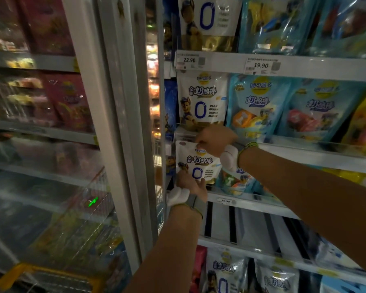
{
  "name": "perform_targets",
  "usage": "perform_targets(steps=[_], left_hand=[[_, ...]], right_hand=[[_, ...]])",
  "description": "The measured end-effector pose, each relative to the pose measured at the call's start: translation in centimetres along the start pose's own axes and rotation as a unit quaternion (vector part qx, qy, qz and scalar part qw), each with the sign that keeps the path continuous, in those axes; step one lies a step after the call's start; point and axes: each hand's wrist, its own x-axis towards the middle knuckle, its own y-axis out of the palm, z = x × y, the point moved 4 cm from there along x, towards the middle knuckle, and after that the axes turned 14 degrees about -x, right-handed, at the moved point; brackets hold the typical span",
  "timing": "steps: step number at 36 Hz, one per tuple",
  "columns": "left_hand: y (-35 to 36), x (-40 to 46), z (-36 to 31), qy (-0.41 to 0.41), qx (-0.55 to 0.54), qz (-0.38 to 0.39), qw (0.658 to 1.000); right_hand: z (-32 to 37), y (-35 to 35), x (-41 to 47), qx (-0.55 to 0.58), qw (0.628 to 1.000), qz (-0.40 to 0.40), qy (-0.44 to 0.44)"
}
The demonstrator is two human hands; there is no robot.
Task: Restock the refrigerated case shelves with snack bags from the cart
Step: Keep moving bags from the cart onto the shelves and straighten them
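Observation:
A white snack bag with a cartoon dog and a blue zero stands upright at the left end of the third shelf of the open case. My left hand grips its bottom edge from below. My right hand pinches its top edge, the arm reaching in from the right. Both wrists carry white pads and green bands. The same white bags fill the shelf above.
Blue snack bags stand to the right on several shelves, behind price tags. The open glass door stands at the left, with its white frame close to my left arm. A yellow cart edge shows at bottom left.

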Motion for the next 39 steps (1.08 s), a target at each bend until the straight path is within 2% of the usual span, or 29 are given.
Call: perform_targets(steps=[2,7,14,18,27,32,39], left_hand=[[-0.1,0.1,-0.2,0.008,0.020,-0.002,1.000],[0.1,0.7,0.1,0.009,-0.024,0.025,0.999],[0.4,0.9,0.1,-0.006,-0.042,-0.005,0.999],[0.3,0.3,0.5,0.007,-0.056,-0.014,0.998],[0.7,0.2,0.6,0.028,-0.023,-0.020,0.999],[0.8,0.5,0.4,0.016,-0.013,-0.017,1.000],[0.9,0.9,0.3,0.014,0.008,-0.039,0.999]], right_hand=[[0.1,0.2,-0.2,-0.001,1.000,-0.017,0.007],[0.1,0.7,0.0,-0.014,0.999,-0.041,0.023],[0.5,1.6,0.8,-0.053,0.998,-0.031,0.001],[0.8,2.3,1.2,-0.076,0.995,-0.056,-0.024],[0.8,4.0,1.9,-0.112,0.990,-0.062,-0.051],[1.0,4.2,1.3,-0.150,0.983,-0.105,-0.030],[1.2,4.6,1.0,-0.195,0.969,-0.144,-0.044]])
